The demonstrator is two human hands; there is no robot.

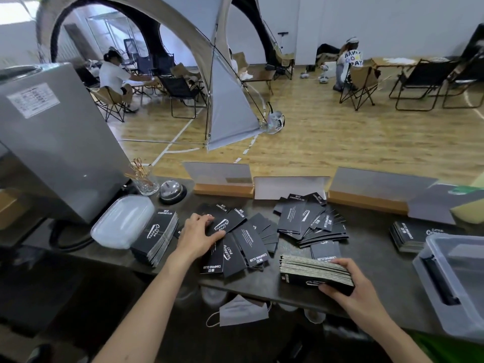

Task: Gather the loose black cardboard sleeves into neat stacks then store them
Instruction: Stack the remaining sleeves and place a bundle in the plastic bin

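Observation:
Loose black cardboard sleeves (248,239) with white print lie scattered over the dark counter (379,263), with a second loose pile (311,221) farther back. My left hand (201,235) rests on the scattered sleeves, its fingers pinching one of them. My right hand (351,284) grips a thick stack of sleeves (311,271) at the counter's near edge, thumb on the front, fingers over the top. A neat stack (157,234) stands at the left and another stack (416,235) lies at the right.
A clear plastic storage bin (455,281) sits at the right edge, its lid (123,221) at the left. A grey machine (55,142), a glass of stirrers (146,179), a bell (171,191) and sign holders (222,179) line the back. A face mask (241,311) lies below.

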